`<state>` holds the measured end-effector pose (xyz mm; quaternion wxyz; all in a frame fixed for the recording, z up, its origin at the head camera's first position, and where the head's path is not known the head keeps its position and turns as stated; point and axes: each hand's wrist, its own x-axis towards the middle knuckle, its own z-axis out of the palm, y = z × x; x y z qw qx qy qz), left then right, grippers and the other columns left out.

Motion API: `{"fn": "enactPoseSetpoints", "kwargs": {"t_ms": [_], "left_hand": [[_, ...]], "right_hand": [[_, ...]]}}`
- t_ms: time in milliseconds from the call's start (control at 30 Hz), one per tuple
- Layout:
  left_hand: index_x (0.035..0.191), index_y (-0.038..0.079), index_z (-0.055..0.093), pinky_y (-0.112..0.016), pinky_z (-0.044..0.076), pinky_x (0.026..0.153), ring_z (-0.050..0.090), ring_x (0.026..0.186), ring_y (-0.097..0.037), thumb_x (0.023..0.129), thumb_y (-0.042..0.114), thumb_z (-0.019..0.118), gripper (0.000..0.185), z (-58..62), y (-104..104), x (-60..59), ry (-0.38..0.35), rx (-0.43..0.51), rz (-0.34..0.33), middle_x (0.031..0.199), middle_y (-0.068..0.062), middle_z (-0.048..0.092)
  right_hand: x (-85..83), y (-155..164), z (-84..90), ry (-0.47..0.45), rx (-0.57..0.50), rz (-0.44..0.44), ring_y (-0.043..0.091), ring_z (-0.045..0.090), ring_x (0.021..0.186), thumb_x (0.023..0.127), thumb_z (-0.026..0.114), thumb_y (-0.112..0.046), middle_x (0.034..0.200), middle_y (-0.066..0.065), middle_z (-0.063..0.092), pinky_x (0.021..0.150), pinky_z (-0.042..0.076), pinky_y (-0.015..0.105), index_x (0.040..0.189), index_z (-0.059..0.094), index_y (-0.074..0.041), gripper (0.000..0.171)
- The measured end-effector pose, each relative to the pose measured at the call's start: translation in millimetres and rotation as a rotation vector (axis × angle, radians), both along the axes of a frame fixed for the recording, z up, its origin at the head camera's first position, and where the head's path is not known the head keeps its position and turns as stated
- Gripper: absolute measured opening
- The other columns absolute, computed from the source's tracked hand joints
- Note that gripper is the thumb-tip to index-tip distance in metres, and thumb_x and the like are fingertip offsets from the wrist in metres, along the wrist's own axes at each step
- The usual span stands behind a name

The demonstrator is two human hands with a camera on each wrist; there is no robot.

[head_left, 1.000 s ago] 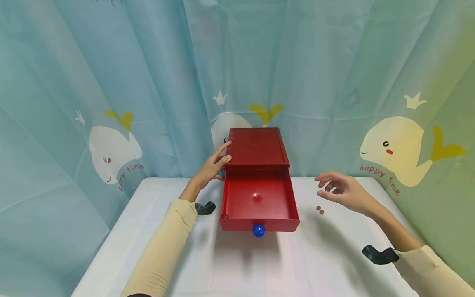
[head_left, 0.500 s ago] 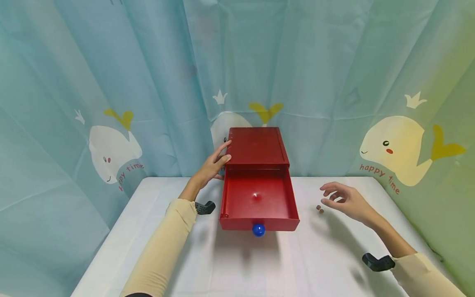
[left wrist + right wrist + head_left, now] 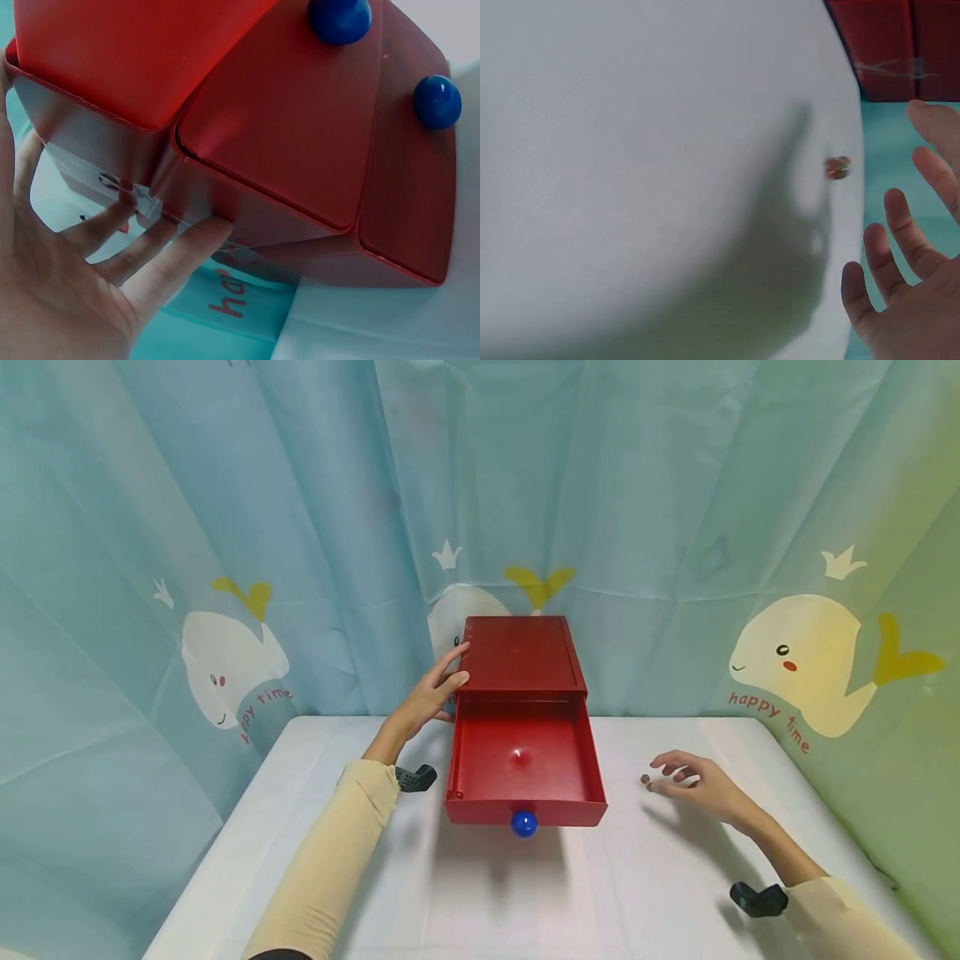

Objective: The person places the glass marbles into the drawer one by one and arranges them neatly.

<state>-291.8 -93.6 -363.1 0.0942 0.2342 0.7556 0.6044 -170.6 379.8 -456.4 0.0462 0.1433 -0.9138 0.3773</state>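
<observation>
Currently the red drawer box (image 3: 522, 660) is sitting between the hands, its long axis running away from the person, with the pulled-out drawer (image 3: 525, 764) and blue knob (image 3: 523, 823) pointing back toward them. Left hand (image 3: 429, 695) is pressing straight fingers against the box's left wall. Right hand (image 3: 701, 781), fingers relaxed and spread, has been dropping from mid-air over the last second and is now reaching two small brown round beads (image 3: 647, 782) just beside its fingertips on the smooth white tabletop (image 3: 570, 893). Box looks glossy, hard plastic.
</observation>
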Motion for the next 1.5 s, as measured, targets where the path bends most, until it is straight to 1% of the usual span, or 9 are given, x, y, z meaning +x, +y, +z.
{"fn": "enactPoseSetpoints", "kwargs": {"t_ms": [100, 200, 367, 533, 700, 867, 1133, 1333, 1500], "left_hand": [[0.161, 0.045, 0.026, -0.06, 0.056, 0.088, 0.049, 0.137, -0.038, 0.102, 0.045, 0.052, 0.064, -0.1, -0.1, 0.1, -0.001, -0.004, -0.005, 0.161, -0.013, 0.037], [0.161, 0.045, 0.026, -0.061, 0.055, 0.089, 0.049, 0.137, -0.039, 0.102, 0.044, 0.051, 0.064, -0.3, -0.1, -0.1, -0.002, -0.006, -0.009, 0.161, -0.014, 0.036], [0.161, 0.044, 0.026, -0.06, 0.056, 0.088, 0.051, 0.134, -0.04, 0.102, 0.044, 0.051, 0.064, -0.6, 0.3, -0.4, 0.0, -0.005, -0.005, 0.161, -0.015, 0.038], [0.161, 0.045, 0.028, -0.059, 0.057, 0.086, 0.051, 0.135, -0.038, 0.101, 0.046, 0.053, 0.064, -0.9, 0.5, -0.5, -0.002, -0.003, 0.008, 0.161, -0.014, 0.038], [0.16, 0.046, 0.028, -0.059, 0.057, 0.086, 0.05, 0.137, -0.036, 0.101, 0.046, 0.054, 0.065, -0.9, 0.6, -0.2, -0.004, -0.001, 0.012, 0.162, -0.013, 0.037], [0.161, 0.045, 0.027, -0.06, 0.057, 0.087, 0.048, 0.138, -0.037, 0.101, 0.047, 0.053, 0.065, -0.7, -0.1, -0.8, -0.006, -0.002, 0.001, 0.162, -0.014, 0.036], [0.16, 0.047, 0.028, -0.058, 0.057, 0.086, 0.05, 0.136, -0.036, 0.1, 0.049, 0.054, 0.065, -0.8, 0.4, -1.1, -0.003, -0.003, 0.008, 0.161, -0.012, 0.037], [0.161, 0.045, 0.028, -0.059, 0.057, 0.087, 0.05, 0.137, -0.037, 0.101, 0.047, 0.053, 0.065, -0.7, 0.1, -0.9, -0.004, 0.003, 0.0, 0.161, -0.013, 0.037], [0.16, 0.046, 0.028, -0.059, 0.057, 0.087, 0.049, 0.138, -0.035, 0.101, 0.046, 0.053, 0.065, -0.6, 0.3, -0.3, -0.007, -0.001, 0.007, 0.161, -0.012, 0.038]], "right_hand": [[-1.6, 1.2, -6.9, -0.021, 0.022, -0.006, 0.022, 0.057, 0.092, 0.09, 0.08, -0.024, 0.108, 0.011, 0.067, 0.074, 0.047, 0.033, 0.118, 0.069, -0.009, 0.033], [-2.6, 1.6, -12.2, -0.026, 0.033, -0.004, 0.02, 0.055, 0.087, 0.089, 0.081, -0.022, 0.105, 0.009, 0.065, 0.071, 0.046, 0.03, 0.115, 0.07, -0.01, 0.031], [-4.3, 0.0, -16.2, 0.014, 0.044, 0.0, 0.017, 0.053, 0.081, 0.087, 0.082, -0.015, 0.099, 0.006, 0.064, 0.068, 0.043, 0.028, 0.111, 0.071, -0.009, 0.027], [-7.4, -1.0, -17.5, 0.051, 0.083, 0.008, 0.018, 0.053, 0.081, 0.086, 0.082, -0.011, 0.094, 0.004, 0.063, 0.069, 0.041, 0.029, 0.106, 0.072, -0.009, 0.023], [-9.8, -1.4, -18.2, 0.036, 0.109, -0.012, 0.017, 0.051, 0.081, 0.087, 0.081, -0.013, 0.093, 0.003, 0.061, 0.069, 0.039, 0.03, 0.103, 0.072, -0.011, 0.019], [-10.5, -2.0, -19.1, 0.023, 0.124, -0.025, 0.019, 0.05, 0.082, 0.088, 0.08, -0.013, 0.093, 0.003, 0.061, 0.07, 0.04, 0.031, 0.101, 0.073, -0.012, 0.015], [-11.1, -3.4, -20.3, -0.015, 0.136, -0.045, 0.02, 0.05, 0.084, 0.089, 0.079, -0.011, 0.095, 0.004, 0.061, 0.072, 0.039, 0.036, 0.095, 0.074, -0.015, 0.009], [-11.2, -3.4, -20.4, -0.014, 0.139, -0.037, 0.021, 0.049, 0.085, 0.089, 0.078, -0.011, 0.096, 0.004, 0.061, 0.073, 0.039, 0.038, 0.093, 0.074, -0.016, 0.008], [-11.5, -2.9, -21.9, 0.0, 0.149, -0.039, 0.021, 0.051, 0.085, 0.089, 0.078, -0.01, 0.095, 0.002, 0.063, 0.074, 0.041, 0.039, 0.092, 0.074, -0.017, 0.009]]}}
